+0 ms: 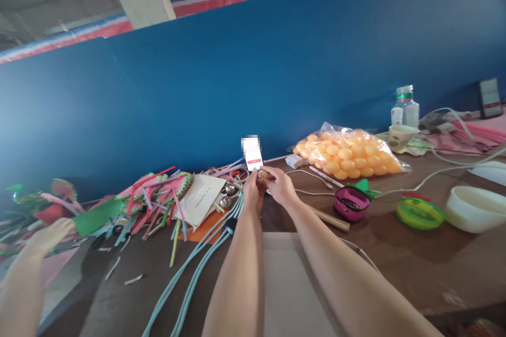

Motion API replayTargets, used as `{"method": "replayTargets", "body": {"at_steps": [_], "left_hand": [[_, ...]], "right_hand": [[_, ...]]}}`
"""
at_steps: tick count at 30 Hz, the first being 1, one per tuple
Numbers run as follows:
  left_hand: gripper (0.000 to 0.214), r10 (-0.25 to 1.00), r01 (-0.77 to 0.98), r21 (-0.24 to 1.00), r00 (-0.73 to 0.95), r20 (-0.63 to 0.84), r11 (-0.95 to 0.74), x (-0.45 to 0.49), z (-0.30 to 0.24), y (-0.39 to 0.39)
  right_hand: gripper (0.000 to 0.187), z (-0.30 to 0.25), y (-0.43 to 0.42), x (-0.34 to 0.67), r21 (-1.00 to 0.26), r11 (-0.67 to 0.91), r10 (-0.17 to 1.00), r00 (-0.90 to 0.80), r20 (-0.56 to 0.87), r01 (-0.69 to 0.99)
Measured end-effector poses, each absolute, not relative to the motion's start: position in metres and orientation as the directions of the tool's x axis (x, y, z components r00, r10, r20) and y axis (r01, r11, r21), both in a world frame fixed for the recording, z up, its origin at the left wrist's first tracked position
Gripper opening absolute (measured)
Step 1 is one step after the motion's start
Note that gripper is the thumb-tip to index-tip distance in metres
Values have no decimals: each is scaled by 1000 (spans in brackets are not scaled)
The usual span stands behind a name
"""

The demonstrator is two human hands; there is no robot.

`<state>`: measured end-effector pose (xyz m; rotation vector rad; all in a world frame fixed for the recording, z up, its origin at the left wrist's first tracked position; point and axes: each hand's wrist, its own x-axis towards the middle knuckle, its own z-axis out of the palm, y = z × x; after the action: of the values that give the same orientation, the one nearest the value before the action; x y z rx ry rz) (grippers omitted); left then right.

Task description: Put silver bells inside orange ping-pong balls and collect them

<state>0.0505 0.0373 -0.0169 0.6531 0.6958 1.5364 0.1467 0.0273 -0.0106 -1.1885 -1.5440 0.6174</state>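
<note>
My left hand (252, 192) and my right hand (281, 187) meet in front of me over the table. Between their closed fingertips is a small, round, shiny disc-like piece (261, 173) with an orange-brown edge; its kind is too small to make out. Just behind it a phone (253, 159) with a white screen stands upright near the blue wall. Two shiny silver balls (225, 201) lie left of my left hand, beside a bundle of light-blue cords (200, 258) with a black fastener.
Another person's hand (55, 234) touches a green sheet (97, 217) at left, near a heap of coloured strips (158, 195). On the right are a bag of orange balls (348, 152), a magenta container (351, 204), a yellow-green bowl (419, 214), a white bowl (474, 209) and bottles (405, 108).
</note>
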Motion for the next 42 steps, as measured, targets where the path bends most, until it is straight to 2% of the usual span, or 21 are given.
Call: {"method": "replayTargets", "body": {"at_steps": [11, 20, 30, 37, 42], "left_hand": [[37, 998, -655, 753, -60, 34, -65, 53, -15, 35], [31, 996, -653, 753, -84, 35, -82, 54, -12, 31], [27, 995, -627, 777, -99, -11, -54, 54, -12, 32], [35, 995, -617, 784, -96, 9, -67, 57, -8, 28], [34, 994, -591, 803, -111, 13, -77, 57, -11, 30]], "right_hand": [[45, -12, 29, 145, -866, 342, 920, 56, 387, 365], [51, -17, 33, 144, -870, 325, 930, 41, 365, 371], [47, -15, 32, 146, -858, 315, 931, 46, 363, 405], [45, -13, 31, 145, -860, 302, 932, 61, 356, 411], [44, -15, 32, 146, -852, 305, 932, 50, 358, 425]]}}
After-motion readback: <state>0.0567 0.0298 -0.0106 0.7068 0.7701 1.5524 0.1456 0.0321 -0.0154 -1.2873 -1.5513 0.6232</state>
